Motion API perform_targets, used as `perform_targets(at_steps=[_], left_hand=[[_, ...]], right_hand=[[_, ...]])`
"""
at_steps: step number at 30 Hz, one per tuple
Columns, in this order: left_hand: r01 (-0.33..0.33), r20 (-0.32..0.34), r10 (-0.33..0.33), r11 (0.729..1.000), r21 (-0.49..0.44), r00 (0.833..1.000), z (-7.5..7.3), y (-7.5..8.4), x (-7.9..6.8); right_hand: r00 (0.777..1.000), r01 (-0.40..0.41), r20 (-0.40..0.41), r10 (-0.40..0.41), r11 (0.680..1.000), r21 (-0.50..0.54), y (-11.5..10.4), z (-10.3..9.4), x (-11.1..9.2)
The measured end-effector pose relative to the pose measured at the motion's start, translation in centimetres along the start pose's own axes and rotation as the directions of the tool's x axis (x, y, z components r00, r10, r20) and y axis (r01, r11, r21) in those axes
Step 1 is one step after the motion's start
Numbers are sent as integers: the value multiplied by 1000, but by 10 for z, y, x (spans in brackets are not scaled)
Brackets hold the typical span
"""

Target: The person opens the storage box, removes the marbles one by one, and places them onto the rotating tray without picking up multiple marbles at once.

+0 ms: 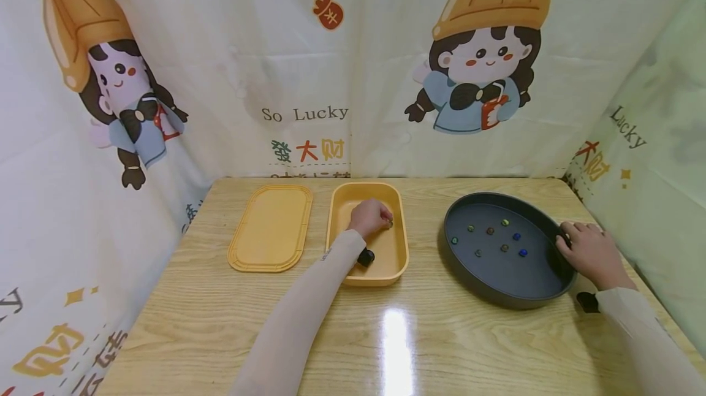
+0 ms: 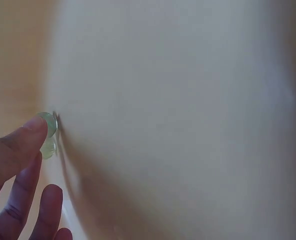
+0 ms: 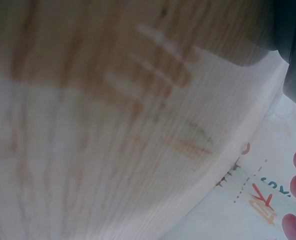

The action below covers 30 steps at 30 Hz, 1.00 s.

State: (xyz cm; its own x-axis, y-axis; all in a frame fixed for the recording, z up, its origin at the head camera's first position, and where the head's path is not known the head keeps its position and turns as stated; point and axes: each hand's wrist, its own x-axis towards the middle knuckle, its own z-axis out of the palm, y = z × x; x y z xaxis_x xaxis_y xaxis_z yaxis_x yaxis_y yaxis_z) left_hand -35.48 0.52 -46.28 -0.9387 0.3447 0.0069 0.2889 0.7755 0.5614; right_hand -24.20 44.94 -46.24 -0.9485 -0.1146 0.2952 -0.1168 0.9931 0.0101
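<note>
In the head view, my left hand (image 1: 368, 217) reaches down into a shallow orange-yellow rectangular tray (image 1: 380, 268). Thumb and fingertips pinch a small clear-green glass marble (image 2: 51, 125), seen close up in the left wrist view. A second pale green round shape (image 2: 48, 149) shows just below it, between thumb and fingers. My right hand (image 1: 592, 253) grips the right rim of a round dark grey pan (image 1: 496, 276), thumb over the inside edge. Several glass marbles (image 1: 516, 236), green, brown and blue, lie spread over the pan's floor.
An orange-yellow lid (image 1: 270, 230) with rounded corners lies flat on the wooden table (image 1: 441, 347), left of the tray. Printed cloth (image 1: 380, 77) hangs behind the table and at both sides. The pan stands near the table's right edge.
</note>
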Motion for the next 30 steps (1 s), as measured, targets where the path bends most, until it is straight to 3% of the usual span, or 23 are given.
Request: perform_targets(at_steps=[30], left_hand=[[-7,26,4,996,94,1000,1,2,4]], right_hand=[[1000,7,-8,-7,1000,3,-1,-3,0]])
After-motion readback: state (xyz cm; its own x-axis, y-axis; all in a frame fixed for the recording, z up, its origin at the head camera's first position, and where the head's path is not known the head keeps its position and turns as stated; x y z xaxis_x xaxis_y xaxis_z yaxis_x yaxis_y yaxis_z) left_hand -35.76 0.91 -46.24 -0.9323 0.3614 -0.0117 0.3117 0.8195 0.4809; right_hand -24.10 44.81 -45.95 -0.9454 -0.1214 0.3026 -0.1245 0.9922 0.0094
